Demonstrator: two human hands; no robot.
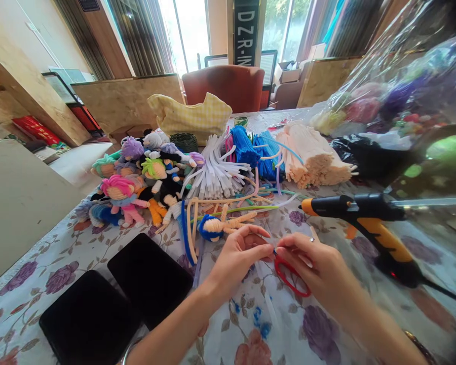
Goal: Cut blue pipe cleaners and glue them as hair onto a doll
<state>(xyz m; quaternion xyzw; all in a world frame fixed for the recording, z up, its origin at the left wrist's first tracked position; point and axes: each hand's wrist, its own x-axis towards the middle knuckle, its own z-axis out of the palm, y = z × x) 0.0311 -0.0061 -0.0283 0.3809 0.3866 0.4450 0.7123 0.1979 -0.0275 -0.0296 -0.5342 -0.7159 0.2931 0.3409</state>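
Observation:
Fingertips of my left hand and my right hand nearly meet over the middle of the flowered cloth. A tiny blue piece shows between them, pinched by both hands. Red-handled scissors lie under my right hand, their blades hidden. Just beyond my left hand rests a small doll figure with blue hair and a peach body. Blue scraps are scattered on the cloth nearer to me.
Two black tablets lie at the left, below a pile of finished dolls. Bundles of white, blue and peach stems stand behind. A glue gun is at the right, near a clear plastic bag.

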